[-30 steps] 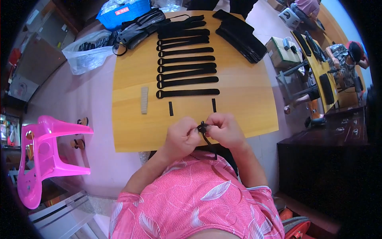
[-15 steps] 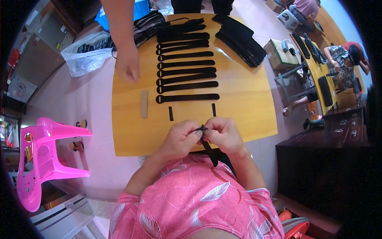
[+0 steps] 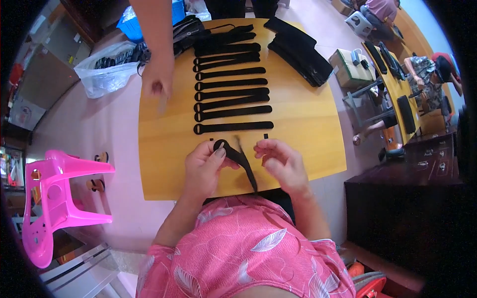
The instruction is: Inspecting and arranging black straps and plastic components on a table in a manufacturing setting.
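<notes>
Shirt [image 3: 233, 238], pink with pale leaf prints, is filling the lower centre. Left hand [image 3: 202, 164] is pinching a black strap [image 3: 242, 159] by its rounded end, mid-frame; the tail is hanging toward the table's near edge. Right hand [image 3: 287, 166] is hovering just right of it, fingers loosely curled and parted, not touching the strap. Black looped straps [image 3: 233, 83] are lying beyond, across the wooden table [image 3: 308, 134]. Co-worker's hand [image 3: 158, 79] is hanging at upper left; black stack [image 3: 300, 53] is resting upper right.
</notes>
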`<state>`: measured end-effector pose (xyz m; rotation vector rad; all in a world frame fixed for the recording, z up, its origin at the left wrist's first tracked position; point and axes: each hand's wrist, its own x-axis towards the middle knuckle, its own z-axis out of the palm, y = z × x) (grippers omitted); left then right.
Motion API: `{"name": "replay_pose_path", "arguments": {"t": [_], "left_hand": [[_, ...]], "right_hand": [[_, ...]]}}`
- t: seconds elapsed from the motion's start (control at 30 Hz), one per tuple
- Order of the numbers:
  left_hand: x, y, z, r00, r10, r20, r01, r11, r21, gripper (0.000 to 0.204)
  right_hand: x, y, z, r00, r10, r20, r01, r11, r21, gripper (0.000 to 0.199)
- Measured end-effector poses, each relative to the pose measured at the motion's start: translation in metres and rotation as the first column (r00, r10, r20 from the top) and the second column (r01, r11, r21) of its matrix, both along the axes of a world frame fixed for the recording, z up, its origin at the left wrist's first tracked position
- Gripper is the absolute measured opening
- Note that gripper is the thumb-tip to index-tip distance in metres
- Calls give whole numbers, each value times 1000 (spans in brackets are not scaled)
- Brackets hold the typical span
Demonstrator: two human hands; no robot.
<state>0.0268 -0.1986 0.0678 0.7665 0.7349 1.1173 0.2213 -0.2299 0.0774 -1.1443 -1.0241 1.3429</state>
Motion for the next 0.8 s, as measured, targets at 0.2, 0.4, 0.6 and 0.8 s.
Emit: {"name": "replay_pose_path", "arguments": {"t": [0.2,0.4,0.6,0.8], "left_hand": [[12,-18,8,984,28,-176,-10,994,105,9],[11,-11,15,917,-175,-359,175,984,-33,9],[30,-26,19,906,-171,-387,207,977,53,13],[30,-29,18,959,-160,-232,180,981,67,15]], "right_hand": [[-26,-9,9,972,79,220,-105,989,107,18],[-27,-13,5,889,-107,445,-19,962,271,14],[-13,0,10,905,-337,260,323,942,95,26],[53,33,18,750,-588,-303,613,790,-14,28]]}}
